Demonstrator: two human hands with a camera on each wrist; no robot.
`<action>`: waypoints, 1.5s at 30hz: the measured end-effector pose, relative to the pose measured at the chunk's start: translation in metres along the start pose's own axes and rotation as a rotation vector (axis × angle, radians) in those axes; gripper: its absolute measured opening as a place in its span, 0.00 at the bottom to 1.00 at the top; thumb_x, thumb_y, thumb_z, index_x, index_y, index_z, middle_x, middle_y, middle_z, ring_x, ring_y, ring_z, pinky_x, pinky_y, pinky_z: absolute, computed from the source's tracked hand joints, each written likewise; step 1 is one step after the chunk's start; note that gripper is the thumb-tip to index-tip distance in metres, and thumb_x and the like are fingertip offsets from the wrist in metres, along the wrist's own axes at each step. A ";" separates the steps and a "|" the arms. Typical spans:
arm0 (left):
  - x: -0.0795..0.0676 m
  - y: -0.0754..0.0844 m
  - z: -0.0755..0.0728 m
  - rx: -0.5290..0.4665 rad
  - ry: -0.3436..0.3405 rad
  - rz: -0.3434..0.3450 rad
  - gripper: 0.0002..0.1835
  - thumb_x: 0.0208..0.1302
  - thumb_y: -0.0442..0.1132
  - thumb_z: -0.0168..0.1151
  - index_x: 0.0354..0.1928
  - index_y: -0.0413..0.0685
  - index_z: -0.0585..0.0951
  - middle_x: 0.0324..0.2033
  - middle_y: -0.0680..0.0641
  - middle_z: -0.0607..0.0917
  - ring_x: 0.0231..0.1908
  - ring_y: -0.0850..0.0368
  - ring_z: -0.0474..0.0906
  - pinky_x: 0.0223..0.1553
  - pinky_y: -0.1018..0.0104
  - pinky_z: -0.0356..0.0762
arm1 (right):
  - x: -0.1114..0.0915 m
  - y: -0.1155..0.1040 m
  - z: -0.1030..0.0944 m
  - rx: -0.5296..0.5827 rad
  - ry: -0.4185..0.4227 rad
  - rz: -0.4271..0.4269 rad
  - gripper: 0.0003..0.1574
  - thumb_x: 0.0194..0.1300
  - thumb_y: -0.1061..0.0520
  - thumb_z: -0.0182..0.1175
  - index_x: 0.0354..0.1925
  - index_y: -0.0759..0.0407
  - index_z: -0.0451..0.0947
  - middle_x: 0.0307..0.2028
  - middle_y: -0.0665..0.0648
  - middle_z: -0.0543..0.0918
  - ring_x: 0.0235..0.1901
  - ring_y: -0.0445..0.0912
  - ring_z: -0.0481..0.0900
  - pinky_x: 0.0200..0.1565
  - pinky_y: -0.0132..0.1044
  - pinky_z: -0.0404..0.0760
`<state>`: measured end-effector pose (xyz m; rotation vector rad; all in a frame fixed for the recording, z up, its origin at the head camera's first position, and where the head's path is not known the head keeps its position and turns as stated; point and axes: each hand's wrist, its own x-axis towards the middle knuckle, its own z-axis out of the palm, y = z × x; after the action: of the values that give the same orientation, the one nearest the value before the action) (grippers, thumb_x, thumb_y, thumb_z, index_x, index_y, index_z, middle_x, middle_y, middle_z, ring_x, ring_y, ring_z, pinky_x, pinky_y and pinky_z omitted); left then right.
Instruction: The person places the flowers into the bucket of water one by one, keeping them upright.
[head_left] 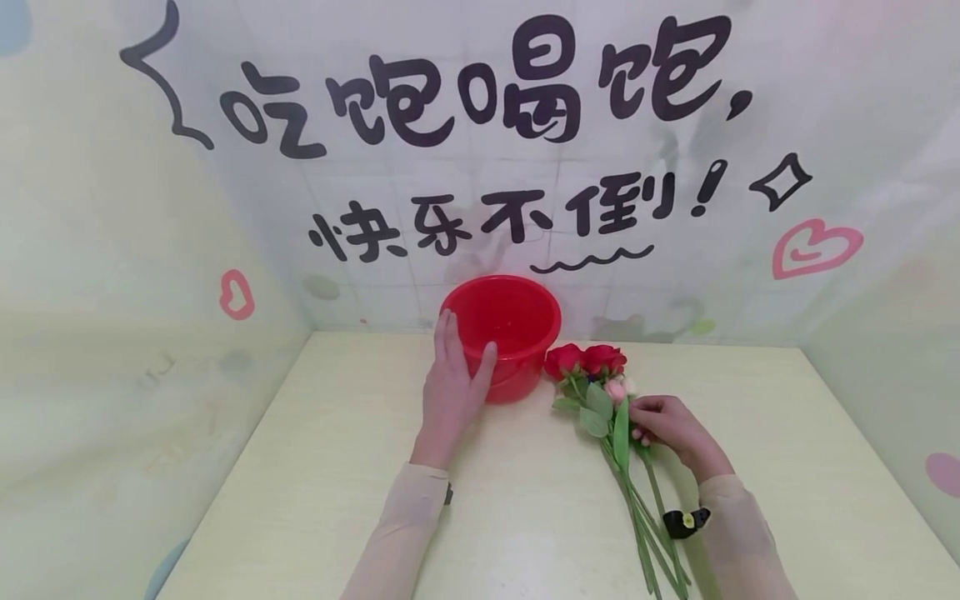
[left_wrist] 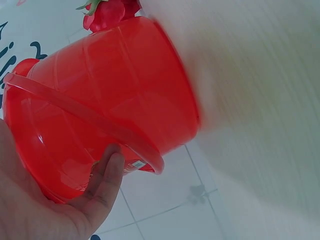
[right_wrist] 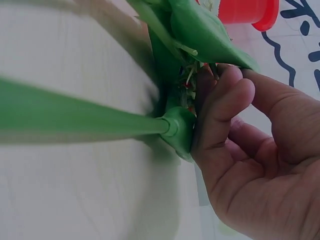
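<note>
A red plastic bucket [head_left: 517, 373] stands at the back of the table, its mouth tilted into view in the head view. My left hand [head_left: 452, 398] rests against its left side, thumb toward the near side. In the left wrist view, the fingers [left_wrist: 107, 177] lie along the wall beside the bucket's handle [left_wrist: 95, 118]. To the right lies a bunch of artificial flowers: red roses [head_left: 603, 359], a small pink bloom [head_left: 615, 390] and green stems [head_left: 637, 508]. My right hand [head_left: 678, 433] pinches a stem just below the blooms; a leaf [right_wrist: 200, 35] partly hides the fingertips.
The pale wooden table [head_left: 330, 467] runs up to a back wall [head_left: 390, 292] with black lettering, and patterned walls close both sides. Long stems reach toward the table's front, near the right wrist's black device [head_left: 684, 523].
</note>
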<state>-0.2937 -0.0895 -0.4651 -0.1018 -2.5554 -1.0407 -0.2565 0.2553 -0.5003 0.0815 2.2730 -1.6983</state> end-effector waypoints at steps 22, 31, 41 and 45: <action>-0.005 -0.001 0.001 -0.007 0.019 0.008 0.56 0.67 0.56 0.71 0.86 0.53 0.46 0.80 0.49 0.57 0.61 0.43 0.80 0.52 0.47 0.87 | -0.004 0.007 0.005 0.097 0.036 -0.019 0.20 0.79 0.61 0.56 0.57 0.78 0.79 0.30 0.51 0.83 0.28 0.38 0.79 0.33 0.29 0.82; -0.006 -0.001 0.000 -0.017 0.012 0.004 0.56 0.67 0.56 0.71 0.86 0.54 0.46 0.80 0.51 0.58 0.59 0.45 0.80 0.53 0.49 0.86 | -0.005 0.007 0.005 0.154 0.024 -0.047 0.23 0.79 0.62 0.56 0.60 0.82 0.75 0.34 0.51 0.86 0.33 0.38 0.84 0.39 0.30 0.86; -0.003 -0.003 0.001 -0.018 0.027 0.021 0.56 0.67 0.56 0.71 0.85 0.54 0.46 0.79 0.50 0.59 0.58 0.45 0.81 0.53 0.49 0.87 | -0.008 -0.003 0.004 0.165 0.023 -0.074 0.22 0.79 0.60 0.58 0.58 0.80 0.78 0.34 0.52 0.87 0.34 0.39 0.85 0.40 0.31 0.87; -0.002 -0.004 0.003 -0.009 0.032 0.023 0.56 0.67 0.57 0.70 0.85 0.55 0.45 0.79 0.50 0.59 0.59 0.46 0.80 0.53 0.50 0.86 | -0.010 -0.010 0.003 0.166 0.029 -0.089 0.19 0.78 0.60 0.60 0.55 0.78 0.80 0.33 0.52 0.86 0.33 0.39 0.84 0.40 0.31 0.87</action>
<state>-0.2938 -0.0907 -0.4702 -0.1160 -2.5155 -1.0364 -0.2486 0.2510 -0.4892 0.0415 2.1822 -1.9411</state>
